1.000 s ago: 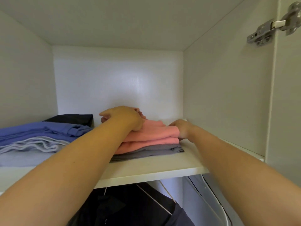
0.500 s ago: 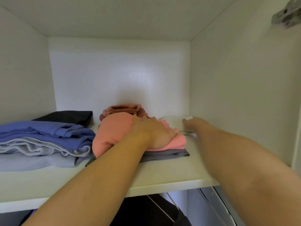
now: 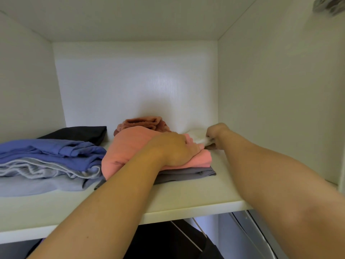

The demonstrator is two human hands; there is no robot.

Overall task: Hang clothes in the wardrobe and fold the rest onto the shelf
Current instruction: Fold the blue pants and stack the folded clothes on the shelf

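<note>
A folded salmon-pink garment (image 3: pixel 128 146) lies on a folded dark grey garment (image 3: pixel 186 173) on the white wardrobe shelf (image 3: pixel 186 200). My left hand (image 3: pixel 173 148) rests on top of the pink garment, fingers curled into its far edge. Behind the stack my right hand (image 3: pixel 216 133) pinches a white cloth (image 3: pixel 196 135) near the right wall. A rust-brown folded item (image 3: pixel 143 123) sits at the back, partly hidden by the pink garment.
A pile of blue and light grey folded clothes (image 3: pixel 46 161) fills the shelf's left side, with a black folded piece (image 3: pixel 78 134) behind it. Below the shelf hang dark clothes on white hangers (image 3: pixel 186 234). The right wall (image 3: pixel 270 109) is close to my right hand.
My left hand slid from the back of the pink garment to its right side and stays there. My right hand reached deeper and took hold of the white cloth.
</note>
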